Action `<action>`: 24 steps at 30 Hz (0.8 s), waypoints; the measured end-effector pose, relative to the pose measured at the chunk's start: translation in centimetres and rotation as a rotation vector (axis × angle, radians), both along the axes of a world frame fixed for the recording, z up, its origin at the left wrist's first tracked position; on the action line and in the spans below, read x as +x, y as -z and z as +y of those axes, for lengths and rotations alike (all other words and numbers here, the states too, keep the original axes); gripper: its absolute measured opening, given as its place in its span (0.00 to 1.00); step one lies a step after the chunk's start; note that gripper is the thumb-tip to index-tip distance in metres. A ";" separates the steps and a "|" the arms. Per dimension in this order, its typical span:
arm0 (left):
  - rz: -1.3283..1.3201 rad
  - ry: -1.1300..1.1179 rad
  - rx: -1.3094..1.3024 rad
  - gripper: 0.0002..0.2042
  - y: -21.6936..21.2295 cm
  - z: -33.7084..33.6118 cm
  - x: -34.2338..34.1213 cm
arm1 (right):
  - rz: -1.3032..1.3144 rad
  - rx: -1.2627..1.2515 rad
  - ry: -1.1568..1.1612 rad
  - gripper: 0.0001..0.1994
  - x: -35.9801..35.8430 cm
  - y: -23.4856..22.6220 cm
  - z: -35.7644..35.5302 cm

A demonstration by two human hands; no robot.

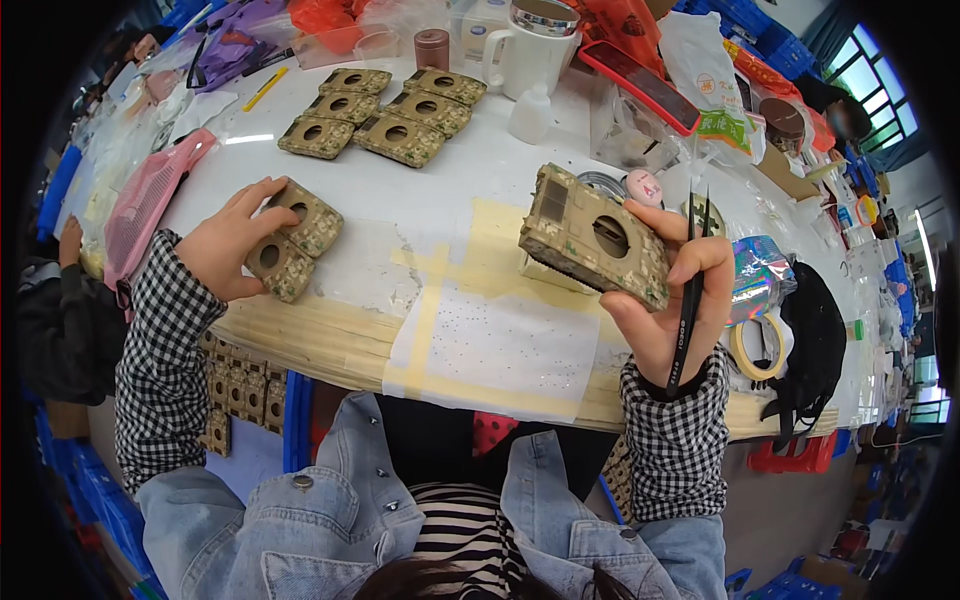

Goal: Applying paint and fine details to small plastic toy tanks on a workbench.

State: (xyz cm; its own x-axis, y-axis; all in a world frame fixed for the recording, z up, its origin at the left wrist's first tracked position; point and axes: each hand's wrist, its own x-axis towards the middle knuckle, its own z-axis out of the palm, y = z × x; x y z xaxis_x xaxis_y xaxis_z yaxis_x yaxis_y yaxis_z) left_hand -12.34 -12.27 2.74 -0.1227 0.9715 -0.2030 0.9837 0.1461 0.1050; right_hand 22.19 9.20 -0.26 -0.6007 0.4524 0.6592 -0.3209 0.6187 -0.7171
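My right hand [700, 270] holds up a camouflage toy tank hull [570, 225] with a round hole in its top, above the paper sheet. Black tweezers [687, 320] are tucked in the same hand, tips pointing up. At the left, my left hand [225, 245] grips two similar hulls side by side on the table, fingers on the far hull [318, 222] and thumb by the near hull [285, 275]. Farther back stand several more camouflage hulls [402, 138] in two groups.
A white sheet with tiny dark specks [490, 340] is taped at the table's front edge. Around stand a white mug [530, 55], a small translucent bottle [531, 115], a red-cased phone [640, 85], a tape roll [757, 347] and a pink mesh pouch [155, 205]. A crate with hulls [245, 390] sits below.
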 end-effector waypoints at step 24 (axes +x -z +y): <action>-1.847 0.005 0.196 0.48 2.4 6.6 12.5 | 0.039 0.257 0.160 0.24 -2.4 -1.1 -1.3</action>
